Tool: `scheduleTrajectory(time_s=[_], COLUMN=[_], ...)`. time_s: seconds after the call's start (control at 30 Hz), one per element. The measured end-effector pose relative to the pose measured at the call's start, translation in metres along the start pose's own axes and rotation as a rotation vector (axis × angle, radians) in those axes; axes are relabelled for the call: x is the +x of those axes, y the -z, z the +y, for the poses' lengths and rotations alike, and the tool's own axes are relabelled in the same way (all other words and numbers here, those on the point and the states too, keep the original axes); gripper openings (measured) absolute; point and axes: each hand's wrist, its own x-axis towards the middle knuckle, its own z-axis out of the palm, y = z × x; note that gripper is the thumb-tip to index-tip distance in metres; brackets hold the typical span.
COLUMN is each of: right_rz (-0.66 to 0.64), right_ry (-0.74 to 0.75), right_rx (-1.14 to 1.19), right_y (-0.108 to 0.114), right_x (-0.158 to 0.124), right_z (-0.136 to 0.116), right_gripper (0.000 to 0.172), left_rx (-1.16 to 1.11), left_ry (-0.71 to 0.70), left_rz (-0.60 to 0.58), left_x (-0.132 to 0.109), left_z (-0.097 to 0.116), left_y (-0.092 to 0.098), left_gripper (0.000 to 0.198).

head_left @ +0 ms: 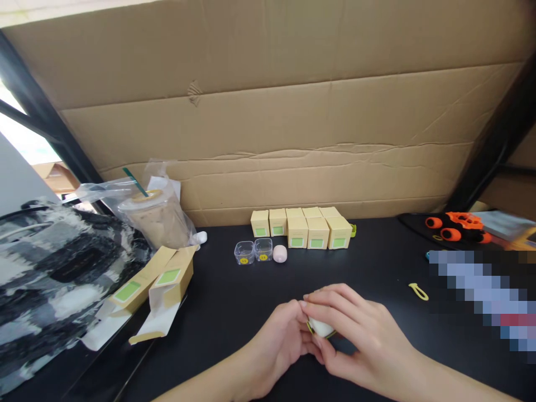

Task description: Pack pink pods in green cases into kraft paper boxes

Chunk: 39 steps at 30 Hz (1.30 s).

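Note:
A small white rounded case with yellow-green edging (321, 328) sits between my two hands, partly hidden by the fingers. My left hand (285, 334) is closed round its left side. From above and the right, my right hand (362, 324) grips it, its fingers lying across the top and the thumb at the near edge. Farther back on the black table (234, 301) stands a pale pink rounded piece (280, 254). Beside it are two clear plastic containers (244, 253) with yellow stickers. A pale yellow loop strap (419, 291) lies to the right of my hands.
Several small yellow boxes (297, 228) stand against the cardboard wall (293, 123). On the left, two opened yellow boxes (171, 273) lie near a bagged drink cup (153, 218) and a black-and-white fabric (58, 285). An orange toy car (458, 226) is at the right.

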Motion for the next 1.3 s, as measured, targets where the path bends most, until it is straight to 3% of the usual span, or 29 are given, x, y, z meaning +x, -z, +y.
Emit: scheduleTrajectory(time_s=[0.47,0.63,0.77,0.97,1.3], right_rz=[-0.219,-0.342,-0.308,-0.322,-0.389], right_ry=[-0.226,-0.250,-0.314,-0.301,-0.350], right_rx=[0.135,0.340,0.467,0.524,0.652], right_y=[0.003,0.008,0.014,0.025,0.015], right_x=[-0.002,-0.002,-0.004,0.004,-0.001], right_z=[-0.002,0.007,0.019,0.036,0.026], right_gripper=[0.036,0.052,0.075,0.035,0.048], left_rx=[-0.007,0.006,0.071,0.086,0.099], left_ry=[0.016,0.017,-0.029,-0.050,-0.087], left_rz=[0.015,-0.020,0.026,0.045,-0.014], left_x=[0.001,-0.001,-0.002,-0.002,-0.001], left_z=[-0.001,0.000,0.001,0.001,-0.002], left_y=[0.001,0.001,-0.002,-0.001,0.001], left_gripper=[0.025,0.036,0.039,0.039,0.047])
